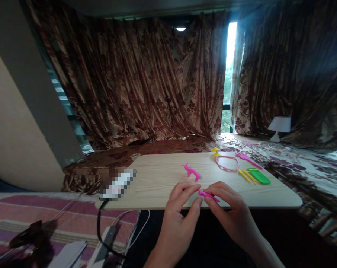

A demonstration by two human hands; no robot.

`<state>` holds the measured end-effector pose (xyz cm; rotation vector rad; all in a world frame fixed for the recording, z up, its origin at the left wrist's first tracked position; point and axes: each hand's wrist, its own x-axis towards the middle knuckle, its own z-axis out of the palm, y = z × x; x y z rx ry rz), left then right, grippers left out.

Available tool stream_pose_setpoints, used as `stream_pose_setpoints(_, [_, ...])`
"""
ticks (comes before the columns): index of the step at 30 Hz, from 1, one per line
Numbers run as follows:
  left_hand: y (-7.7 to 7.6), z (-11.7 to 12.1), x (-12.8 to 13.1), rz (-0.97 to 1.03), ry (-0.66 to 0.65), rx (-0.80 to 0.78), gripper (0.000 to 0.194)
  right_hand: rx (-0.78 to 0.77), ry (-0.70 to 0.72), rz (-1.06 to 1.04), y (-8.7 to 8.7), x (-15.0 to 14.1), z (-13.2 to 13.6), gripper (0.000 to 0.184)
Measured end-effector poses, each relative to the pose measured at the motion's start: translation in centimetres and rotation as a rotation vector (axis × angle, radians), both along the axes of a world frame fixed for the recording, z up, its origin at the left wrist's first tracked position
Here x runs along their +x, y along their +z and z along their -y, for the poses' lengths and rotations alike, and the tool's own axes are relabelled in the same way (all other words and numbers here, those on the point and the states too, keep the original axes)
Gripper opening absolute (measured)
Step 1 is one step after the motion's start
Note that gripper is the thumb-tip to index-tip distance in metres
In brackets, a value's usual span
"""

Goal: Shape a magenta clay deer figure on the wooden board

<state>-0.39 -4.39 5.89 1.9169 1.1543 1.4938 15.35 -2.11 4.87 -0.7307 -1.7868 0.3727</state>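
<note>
In the head view, my right hand has thumb and fingers clamped on a small pink piece, which lies slantwise with its thicker end toward my left hand. My left thumb and forefinger stand apart on either side of that end, a gap between them (whether either fingertip touches the pink, I cannot tell). The piece is over the near edge of the pale wooden table, roughly in front of me. Just beyond my left fingers, a pink animal figure stands by itself on the tabletop. Farther over to the right lies a pink twisted ring, with a yellow piece behind its left side and a pink hand-shaped stick slanting away beside it. Nearer me than those two, thin yellow pieces lie next to a flat green piece. At the table's left end, a blurred-out object sits with a black cable hanging below it. Patterned curtains hang behind everything, and a white lamp stands off to the right.
</note>
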Motion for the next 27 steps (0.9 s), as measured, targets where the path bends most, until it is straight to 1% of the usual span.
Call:
stream_pose_setpoints(4, [-0.3,-0.3,-0.2,0.029,-0.044,-0.023,0.027,-0.042,0.052,-0.015,0.2,-0.1,0.1,0.014])
stream_pose_setpoints(7, [-0.3,-0.6,-0.5,0.064,-0.137,-0.036,0.027,-0.084,0.109,-0.021,0.4,0.1,0.3,0.015])
stream_pose_setpoints(12, [-0.1,-0.5,-0.8,0.152,-0.256,-0.098,0.016,-0.174,0.185,-0.037,0.6,0.4,0.7,0.016])
stream_pose_setpoints(16, [0.0,-0.5,-0.8,0.23,-0.343,-0.169,0.019,-0.195,0.241,-0.059,0.8,0.4,1.1,0.016])
stream_pose_setpoints(20, [-0.1,-0.8,-0.5,0.3,-0.336,-0.194,0.013,-0.226,0.248,-0.064,1.0,0.3,1.3,0.018])
stream_pose_setpoints(25, [-0.6,-0.9,-0.3,0.353,-0.32,-0.193,0.021,-0.228,0.256,-0.077,1.0,0.2,1.4,0.021])
stream_pose_setpoints(27, [-0.7,-0.9,-0.2,0.357,-0.322,-0.179,0.018,-0.23,0.251,-0.076,1.0,0.1,1.4,0.022])
